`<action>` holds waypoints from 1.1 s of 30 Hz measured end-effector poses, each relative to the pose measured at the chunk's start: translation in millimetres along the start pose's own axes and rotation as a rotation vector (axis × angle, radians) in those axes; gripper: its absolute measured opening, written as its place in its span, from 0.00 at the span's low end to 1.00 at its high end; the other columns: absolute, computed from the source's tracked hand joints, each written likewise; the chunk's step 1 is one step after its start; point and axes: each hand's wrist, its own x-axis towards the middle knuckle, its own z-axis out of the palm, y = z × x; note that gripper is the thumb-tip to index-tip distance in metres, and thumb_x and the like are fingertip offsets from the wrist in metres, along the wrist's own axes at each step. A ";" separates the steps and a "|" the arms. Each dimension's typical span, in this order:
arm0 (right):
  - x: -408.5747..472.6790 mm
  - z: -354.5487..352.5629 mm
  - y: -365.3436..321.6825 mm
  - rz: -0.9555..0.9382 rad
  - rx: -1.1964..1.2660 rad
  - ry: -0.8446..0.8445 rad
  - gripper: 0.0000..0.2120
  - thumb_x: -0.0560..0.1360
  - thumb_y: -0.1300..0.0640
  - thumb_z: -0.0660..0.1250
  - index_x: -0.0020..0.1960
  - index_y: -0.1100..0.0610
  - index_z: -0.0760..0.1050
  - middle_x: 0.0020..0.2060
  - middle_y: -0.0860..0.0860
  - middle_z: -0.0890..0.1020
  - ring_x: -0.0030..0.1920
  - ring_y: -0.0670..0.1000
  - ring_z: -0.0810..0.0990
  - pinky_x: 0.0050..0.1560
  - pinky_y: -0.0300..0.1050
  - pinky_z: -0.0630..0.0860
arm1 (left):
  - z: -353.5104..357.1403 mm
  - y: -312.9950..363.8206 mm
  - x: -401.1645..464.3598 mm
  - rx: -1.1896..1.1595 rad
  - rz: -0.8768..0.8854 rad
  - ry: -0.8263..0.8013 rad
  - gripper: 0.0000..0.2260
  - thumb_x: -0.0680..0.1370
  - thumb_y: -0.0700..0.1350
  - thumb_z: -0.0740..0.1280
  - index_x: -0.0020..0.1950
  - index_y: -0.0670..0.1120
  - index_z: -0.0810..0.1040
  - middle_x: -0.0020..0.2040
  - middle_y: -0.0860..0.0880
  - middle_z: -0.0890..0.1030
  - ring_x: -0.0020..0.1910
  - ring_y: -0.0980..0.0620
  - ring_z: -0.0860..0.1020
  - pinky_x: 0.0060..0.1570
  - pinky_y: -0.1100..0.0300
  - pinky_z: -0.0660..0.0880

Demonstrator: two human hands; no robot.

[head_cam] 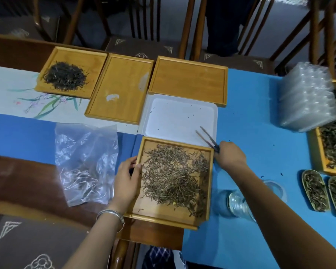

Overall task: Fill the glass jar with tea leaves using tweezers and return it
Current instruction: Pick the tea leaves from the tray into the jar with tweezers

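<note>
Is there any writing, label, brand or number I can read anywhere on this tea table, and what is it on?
None: no readable words, numbers or brand marks appear.
White cloth runner: painted leaves and blossoms only, no lettering.
Dark seat cushions: pale embroidered ornaments, not text.
Clear crumpled plastic bag: no print visible.
Clear glass jar: blurred, no label discernible.

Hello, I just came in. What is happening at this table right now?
A person is sorting tea leaves. The left hand holds the left edge of a wooden tray of brownish tea leaves. The right hand holds tweezers, whose tips are open over a white tray and grip no leaf. A glass jar lies on the blue cloth under the right forearm; it looks empty, though it is blurred.
</note>
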 end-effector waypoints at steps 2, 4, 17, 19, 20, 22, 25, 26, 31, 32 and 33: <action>-5.8 0.8 0.1 0.071 0.092 0.009 0.10 0.79 0.58 0.60 0.52 0.65 0.72 0.51 0.63 0.78 0.49 0.62 0.77 0.39 0.47 0.67 | -1.8 -2.3 1.8 0.012 0.010 -0.010 0.15 0.82 0.49 0.64 0.68 0.49 0.75 0.58 0.51 0.77 0.57 0.54 0.77 0.58 0.57 0.74; -15.5 1.0 -1.8 0.118 0.216 0.050 0.10 0.79 0.59 0.58 0.53 0.67 0.70 0.50 0.64 0.78 0.46 0.63 0.77 0.38 0.48 0.66 | -3.6 -1.7 3.1 0.017 0.019 -0.014 0.14 0.82 0.49 0.65 0.67 0.48 0.76 0.57 0.52 0.77 0.57 0.53 0.77 0.57 0.57 0.73; -95.2 62.1 -8.4 0.186 0.672 0.228 0.12 0.79 0.53 0.63 0.43 0.61 0.66 0.35 0.54 0.73 0.32 0.53 0.70 0.30 0.46 0.59 | -19.2 6.3 -21.8 0.045 0.049 -0.092 0.14 0.80 0.48 0.67 0.66 0.48 0.77 0.57 0.51 0.76 0.52 0.58 0.77 0.51 0.62 0.73; -100.0 72.5 -7.2 0.195 0.697 0.220 0.13 0.78 0.52 0.63 0.44 0.62 0.69 0.36 0.56 0.75 0.34 0.55 0.73 0.32 0.46 0.61 | -20.2 5.5 -26.4 0.047 0.072 -0.098 0.15 0.80 0.47 0.67 0.67 0.48 0.76 0.57 0.53 0.75 0.52 0.57 0.76 0.54 0.60 0.72; -102.2 76.9 -7.2 0.190 0.703 0.218 0.13 0.78 0.52 0.63 0.44 0.62 0.69 0.36 0.56 0.75 0.36 0.56 0.74 0.33 0.46 0.61 | -20.6 5.2 -27.9 0.045 0.082 -0.099 0.16 0.81 0.46 0.67 0.68 0.48 0.75 0.57 0.52 0.75 0.54 0.55 0.76 0.56 0.58 0.73; -104.5 83.1 -7.3 0.152 0.664 0.221 0.13 0.78 0.51 0.63 0.44 0.62 0.69 0.36 0.55 0.74 0.36 0.56 0.73 0.35 0.46 0.62 | -21.2 5.4 -29.4 0.037 0.089 -0.093 0.16 0.81 0.45 0.66 0.69 0.47 0.75 0.58 0.52 0.75 0.54 0.55 0.76 0.58 0.56 0.73; -103.0 85.2 -7.3 0.101 0.594 0.242 0.11 0.79 0.54 0.63 0.45 0.62 0.69 0.37 0.56 0.73 0.36 0.55 0.71 0.36 0.45 0.62 | -21.7 6.3 -30.6 0.017 0.085 -0.087 0.17 0.81 0.45 0.65 0.70 0.45 0.74 0.57 0.50 0.75 0.52 0.61 0.75 0.59 0.56 0.73; -102.2 84.3 -7.3 0.090 0.586 0.254 0.10 0.78 0.55 0.63 0.45 0.63 0.70 0.37 0.55 0.73 0.36 0.55 0.70 0.36 0.45 0.61 | -21.5 5.8 -31.5 0.005 0.084 -0.088 0.17 0.81 0.44 0.65 0.70 0.44 0.75 0.57 0.49 0.76 0.53 0.60 0.76 0.61 0.54 0.74; -108.3 68.3 -9.6 0.056 0.587 0.313 0.08 0.78 0.56 0.64 0.45 0.62 0.72 0.35 0.52 0.73 0.35 0.53 0.70 0.34 0.45 0.57 | -28.1 13.1 -38.4 -0.117 0.068 -0.060 0.17 0.82 0.43 0.64 0.71 0.45 0.75 0.58 0.48 0.77 0.61 0.44 0.77 0.64 0.45 0.73; -110.8 61.9 -10.3 0.040 0.587 0.328 0.08 0.78 0.56 0.64 0.44 0.61 0.72 0.34 0.52 0.73 0.34 0.53 0.70 0.33 0.45 0.57 | -31.5 16.1 -39.8 -0.129 0.085 -0.053 0.17 0.82 0.43 0.64 0.71 0.47 0.74 0.58 0.49 0.77 0.62 0.44 0.76 0.65 0.46 0.72; -113.5 54.7 -11.1 0.018 0.587 0.348 0.08 0.77 0.56 0.64 0.44 0.61 0.72 0.34 0.52 0.73 0.34 0.53 0.70 0.33 0.45 0.57 | -35.0 19.3 -40.8 -0.147 0.092 -0.054 0.17 0.82 0.43 0.63 0.71 0.50 0.73 0.58 0.50 0.77 0.63 0.45 0.76 0.65 0.46 0.72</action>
